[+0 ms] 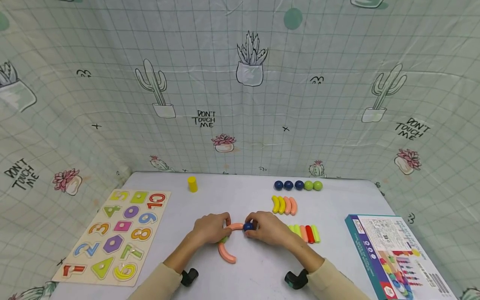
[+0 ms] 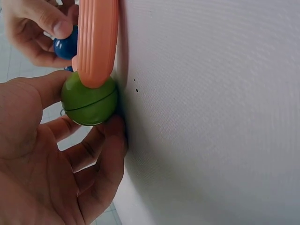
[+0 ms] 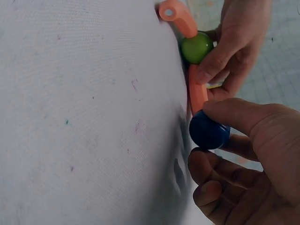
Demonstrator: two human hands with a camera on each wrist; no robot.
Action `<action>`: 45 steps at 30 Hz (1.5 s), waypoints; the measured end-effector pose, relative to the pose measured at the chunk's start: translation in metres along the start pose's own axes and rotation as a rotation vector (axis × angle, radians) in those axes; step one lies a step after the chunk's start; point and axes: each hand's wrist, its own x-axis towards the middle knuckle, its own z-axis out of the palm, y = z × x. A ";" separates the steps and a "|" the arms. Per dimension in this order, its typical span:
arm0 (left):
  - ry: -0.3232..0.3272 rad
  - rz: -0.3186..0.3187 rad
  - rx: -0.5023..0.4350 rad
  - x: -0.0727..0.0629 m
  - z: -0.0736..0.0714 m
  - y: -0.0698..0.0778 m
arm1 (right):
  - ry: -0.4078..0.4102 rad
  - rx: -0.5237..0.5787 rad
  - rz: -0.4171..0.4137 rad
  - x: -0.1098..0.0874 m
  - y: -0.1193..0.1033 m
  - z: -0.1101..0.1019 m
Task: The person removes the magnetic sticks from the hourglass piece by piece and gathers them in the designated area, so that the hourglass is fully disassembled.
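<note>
My left hand pinches a green ball between thumb and fingers, low over the white table. Two curved pink pieces join onto this ball: one pink arc bends toward the table's near side, the other pink arc runs across to the right. At that second arc's right end is a dark blue ball, which my right hand grips with the thumb on top and fingers below. In the right wrist view the left thumb overlaps the second arc beside the green ball.
A wooden number board lies at the left, a product box at the right. Farther back are a yellow cylinder, a row of blue and green balls and yellow and pink arcs. Coloured sticks lie beside my right hand.
</note>
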 end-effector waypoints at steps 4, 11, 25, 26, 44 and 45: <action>-0.004 -0.005 0.005 0.001 0.001 0.000 | 0.018 0.008 0.044 -0.003 0.002 -0.008; -0.012 0.001 -0.029 0.000 0.000 -0.001 | 0.074 0.042 0.143 -0.010 0.010 -0.030; 0.009 0.040 -0.117 0.000 0.000 -0.012 | 0.204 0.132 0.279 -0.030 0.081 -0.129; 0.009 0.041 -0.120 0.000 0.000 -0.012 | 0.213 0.141 0.301 -0.032 0.090 -0.135; 0.003 0.052 -0.142 0.001 0.001 -0.013 | 0.151 0.220 0.547 -0.059 0.207 -0.166; 0.002 0.056 -0.142 0.002 0.001 -0.013 | 0.148 0.227 0.562 -0.058 0.210 -0.166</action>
